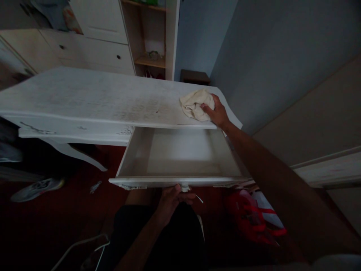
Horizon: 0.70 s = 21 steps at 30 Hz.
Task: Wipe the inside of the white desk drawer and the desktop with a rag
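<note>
A crumpled cream cloth (196,105) lies on the right end of a white table top (93,88), and my right hand (218,111) is closed on its right side. Below, a white drawer (180,150) is pulled out, its inside bare and slightly stained. My left hand (173,199) is at the middle of the drawer's front, thumb and fingers about the pale drawer knob (184,187). A thin white stick-like piece (199,198) shows beside the left fingertips; whether the hand holds it I cannot tell. Dark smudges mark the table top left of the cloth.
Behind the table stand white cabinets (98,22) and an open shelf unit (153,60). A brown box (194,77) is by the wall. A red bag (251,214) lies at the lower right, a grey shoe (38,189) at the left, and a white cable (81,241) lower left.
</note>
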### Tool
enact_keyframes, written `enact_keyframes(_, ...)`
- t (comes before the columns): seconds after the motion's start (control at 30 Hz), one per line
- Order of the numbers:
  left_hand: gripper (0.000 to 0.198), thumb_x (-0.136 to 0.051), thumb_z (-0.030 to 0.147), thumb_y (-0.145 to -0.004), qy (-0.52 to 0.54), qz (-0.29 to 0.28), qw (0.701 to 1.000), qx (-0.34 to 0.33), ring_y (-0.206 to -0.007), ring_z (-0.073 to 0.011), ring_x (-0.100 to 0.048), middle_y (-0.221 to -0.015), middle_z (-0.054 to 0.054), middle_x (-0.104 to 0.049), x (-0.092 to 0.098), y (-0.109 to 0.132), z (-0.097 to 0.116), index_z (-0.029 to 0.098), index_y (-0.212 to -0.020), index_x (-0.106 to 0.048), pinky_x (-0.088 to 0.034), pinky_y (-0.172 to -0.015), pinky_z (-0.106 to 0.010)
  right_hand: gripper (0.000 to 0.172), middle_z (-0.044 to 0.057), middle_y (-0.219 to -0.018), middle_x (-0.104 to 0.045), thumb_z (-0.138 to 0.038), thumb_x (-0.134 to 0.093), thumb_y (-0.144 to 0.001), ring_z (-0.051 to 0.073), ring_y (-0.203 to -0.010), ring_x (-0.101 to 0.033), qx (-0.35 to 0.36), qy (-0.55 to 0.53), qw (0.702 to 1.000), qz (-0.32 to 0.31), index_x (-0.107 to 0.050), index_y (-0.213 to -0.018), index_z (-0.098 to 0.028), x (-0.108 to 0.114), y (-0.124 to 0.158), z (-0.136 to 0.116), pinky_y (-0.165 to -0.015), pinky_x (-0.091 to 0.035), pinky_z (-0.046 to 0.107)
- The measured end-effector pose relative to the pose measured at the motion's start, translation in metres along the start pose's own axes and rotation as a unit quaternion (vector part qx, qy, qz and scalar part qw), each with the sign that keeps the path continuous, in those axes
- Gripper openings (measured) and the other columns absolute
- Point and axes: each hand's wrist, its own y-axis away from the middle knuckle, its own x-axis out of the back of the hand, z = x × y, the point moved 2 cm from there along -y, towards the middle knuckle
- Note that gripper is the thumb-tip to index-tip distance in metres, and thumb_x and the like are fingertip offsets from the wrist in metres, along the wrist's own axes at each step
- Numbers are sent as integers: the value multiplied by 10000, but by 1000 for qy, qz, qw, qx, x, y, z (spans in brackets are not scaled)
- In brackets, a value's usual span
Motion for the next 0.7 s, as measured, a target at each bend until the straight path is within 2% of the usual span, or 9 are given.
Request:
enact_keyframes(0.17, 488, -789, 574, -730, 11, 11, 1000, -13, -693, -225, -752, -883, -128, -794, 0, -28, 3, 114, -892, -763, -582, -634, -288, 728, 109, -1359, -621, -716, -556, -842, 322, -1221, -589, -8, -15, 1000, 2, -483, -1384, -235, 1, 1, -4, -1081, -443, 572)
enact_keyframes(0.3, 542, -802, 598, -694, 8, 25, 999, -26, -744, -263, -760, -881, -159, -790, -3, -50, 13, 89, -875, -757, -594, -651, -313, 690, 108, -1355, -628, -675, -591, -838, 320, -1213, -596, -16, -21, 1000, 10, -506, -1364, -236, 1, 2, -6, -1070, -453, 564)
enact_keyframes(0.43, 593, -784, 657, -669, 4, 40, 999, -37, -632, -218, -738, -833, -159, -788, -7, -74, 24, 93, -848, -745, -581, -655, -294, 666, 110, -1377, -617, -638, -604, -843, 317, -1218, -594, -26, -20, 999, 5, -506, -1365, -236, 1, 2, -7, -1068, -459, 544)
enact_keyframes(0.53, 581, -777, 668, -665, 17, 58, 997, -48, -627, -193, -728, -841, -150, -791, -9, -91, 33, 111, -820, -728, -572, -661, -273, 675, 113, -1381, -616, -644, -614, -832, 326, -1220, -594, -32, -23, 999, 6, -509, -1360, -238, 2, 2, -7, -1071, -456, 549)
enact_keyframes(0.6, 562, -770, 654, -687, 27, 74, 995, -54, -624, -182, -720, -834, -157, -788, -12, -103, 40, 106, -800, -717, -569, -659, -266, 677, 109, -1373, -622, -654, -617, -825, 331, -1215, -596, -34, -23, 999, 6, -514, -1355, -245, 2, 2, -7, -1072, -453, 558)
enact_keyframes(0.7, 482, -710, 592, -800, 43, 108, 992, -49, -623, -166, -707, -834, -161, -787, -16, -119, 52, 110, -801, -701, -561, -658, -261, 666, 107, -1365, -627, -652, -616, -827, 329, -1210, -598, -32, -24, 999, 8, -524, -1346, -245, 3, 2, -10, -1076, -448, 558)
